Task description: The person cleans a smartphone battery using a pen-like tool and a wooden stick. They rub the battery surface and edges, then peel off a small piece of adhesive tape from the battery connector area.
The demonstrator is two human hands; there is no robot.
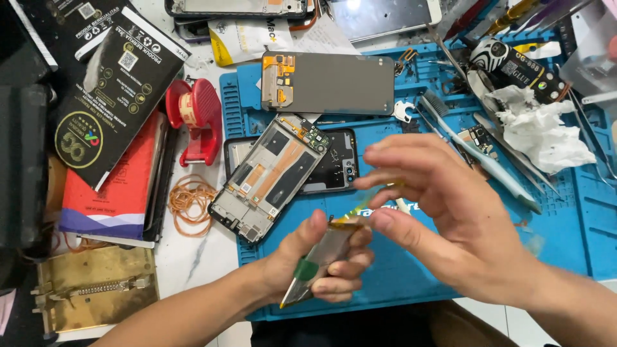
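My left hand [321, 260] is closed around a thin silver phone battery [324, 254] with a green sticker and a yellow strip at its top end, held tilted above the front of the blue repair mat [565, 225]. My right hand [443, 212] hovers just right of it with fingers spread, the thumb and fingertips close to the battery's top edge; whether they pinch a strip there is blurred. Behind the hands lies an opened phone frame [270, 177] across a black phone back [331, 164], and farther back a grey display panel [331, 83].
A red tape dispenser [196, 115], orange rubber bands [189, 202], boxes and a brass clamp plate [96, 286] lie at the left. A toothbrush [482, 154], tweezers, crumpled tissue [540, 132] and a glue tube [520, 67] lie at the right.
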